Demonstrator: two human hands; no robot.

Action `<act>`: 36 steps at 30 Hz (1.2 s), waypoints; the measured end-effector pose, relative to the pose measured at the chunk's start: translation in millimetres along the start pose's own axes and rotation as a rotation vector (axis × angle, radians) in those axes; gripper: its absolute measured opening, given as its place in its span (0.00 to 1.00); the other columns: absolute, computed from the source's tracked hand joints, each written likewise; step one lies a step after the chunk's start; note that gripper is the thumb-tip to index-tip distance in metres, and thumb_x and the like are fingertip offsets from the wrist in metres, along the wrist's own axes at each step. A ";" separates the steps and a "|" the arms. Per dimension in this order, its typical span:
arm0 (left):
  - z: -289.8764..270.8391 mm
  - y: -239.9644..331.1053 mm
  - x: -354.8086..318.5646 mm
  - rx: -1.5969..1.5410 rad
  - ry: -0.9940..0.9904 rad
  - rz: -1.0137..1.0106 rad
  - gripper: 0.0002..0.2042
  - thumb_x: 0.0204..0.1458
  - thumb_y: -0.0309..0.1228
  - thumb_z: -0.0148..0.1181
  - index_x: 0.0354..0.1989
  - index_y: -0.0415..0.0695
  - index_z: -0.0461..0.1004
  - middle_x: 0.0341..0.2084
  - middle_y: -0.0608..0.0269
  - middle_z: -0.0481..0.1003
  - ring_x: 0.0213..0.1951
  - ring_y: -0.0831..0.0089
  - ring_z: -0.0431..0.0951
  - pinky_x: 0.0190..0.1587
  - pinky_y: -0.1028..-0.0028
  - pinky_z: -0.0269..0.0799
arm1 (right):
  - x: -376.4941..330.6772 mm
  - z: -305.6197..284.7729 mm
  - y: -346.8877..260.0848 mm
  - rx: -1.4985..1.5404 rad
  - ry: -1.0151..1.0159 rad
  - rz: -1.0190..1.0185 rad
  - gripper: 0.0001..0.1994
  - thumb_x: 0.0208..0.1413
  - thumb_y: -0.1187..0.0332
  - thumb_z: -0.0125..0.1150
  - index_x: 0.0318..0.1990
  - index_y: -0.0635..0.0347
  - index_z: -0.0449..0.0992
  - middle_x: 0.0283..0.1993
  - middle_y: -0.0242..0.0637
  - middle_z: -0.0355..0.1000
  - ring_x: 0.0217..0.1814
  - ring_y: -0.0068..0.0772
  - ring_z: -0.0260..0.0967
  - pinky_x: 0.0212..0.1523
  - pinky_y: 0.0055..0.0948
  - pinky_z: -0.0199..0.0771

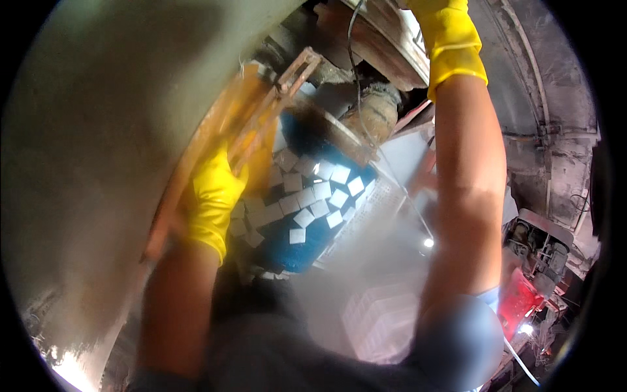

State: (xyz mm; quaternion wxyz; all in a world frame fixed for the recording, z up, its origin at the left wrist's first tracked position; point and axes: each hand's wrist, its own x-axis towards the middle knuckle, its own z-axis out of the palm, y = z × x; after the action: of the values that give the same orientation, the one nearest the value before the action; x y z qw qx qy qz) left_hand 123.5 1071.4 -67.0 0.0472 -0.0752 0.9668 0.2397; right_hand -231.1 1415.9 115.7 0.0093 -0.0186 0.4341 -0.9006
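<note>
My left hand (219, 193), in a yellow rubber glove, is closed around the lower end of a rusty metal bar (264, 114). Motion smears its fingers. Beside it runs a curved, rust-coloured rim (176, 186) along a large grey-green surface. Below and right of the bar, several small pale square blocks (305, 197) lie scattered on a blue surface (297, 251). My right arm reaches up to the top edge, where my right hand (450, 42), also in a yellow glove, is partly cut off. Its fingers are out of the picture, near a rusty metal structure (385, 42).
A dirty thick pipe (375, 114) and a thin dark cable (353, 52) stand above the blocks. White plastic crates (382, 317) sit lower down, blurred. On the right are a red object (519, 297), some machinery (539, 242) and a wall with pipes (545, 98).
</note>
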 end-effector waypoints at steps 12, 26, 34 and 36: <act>3.5 -1.1 1.6 0.052 -0.066 -0.025 0.32 0.48 0.44 0.69 0.61 0.41 0.72 0.48 0.43 0.80 0.49 0.46 0.82 0.53 0.60 0.77 | -447.8 -25.8 36.3 -0.239 0.098 0.506 0.27 0.71 0.52 0.51 0.65 0.67 0.71 0.57 0.43 0.76 0.53 0.38 0.74 0.59 0.38 0.72; 2.4 -4.3 -2.0 0.055 -0.135 -0.070 0.33 0.52 0.47 0.68 0.64 0.44 0.69 0.56 0.43 0.77 0.57 0.45 0.77 0.58 0.57 0.73 | -717.2 68.6 13.4 -0.667 0.507 0.996 0.21 0.64 0.63 0.66 0.56 0.73 0.76 0.43 0.45 0.81 0.42 0.34 0.81 0.45 0.30 0.82; 0.8 -41.1 -3.2 -0.349 -0.307 -0.057 0.38 0.51 0.44 0.73 0.69 0.41 0.65 0.63 0.45 0.72 0.63 0.49 0.72 0.64 0.61 0.68 | -727.6 68.3 22.4 -0.612 0.500 1.092 0.24 0.63 0.55 0.68 0.54 0.70 0.76 0.42 0.44 0.81 0.40 0.33 0.79 0.45 0.32 0.80; -2.3 -61.8 -22.1 -0.312 -0.334 -0.084 0.41 0.49 0.46 0.74 0.69 0.39 0.65 0.63 0.44 0.72 0.64 0.49 0.72 0.64 0.62 0.68 | -720.1 72.8 21.6 -0.651 0.496 1.095 0.24 0.63 0.54 0.67 0.54 0.69 0.76 0.42 0.44 0.81 0.41 0.33 0.79 0.44 0.32 0.80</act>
State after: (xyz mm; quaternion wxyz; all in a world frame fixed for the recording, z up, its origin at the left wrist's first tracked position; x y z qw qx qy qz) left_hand 155.5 1019.0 -90.3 0.2042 -0.0809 0.8929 0.3931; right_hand 491.4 1369.3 125.9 0.3576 0.4088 0.6191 -0.5672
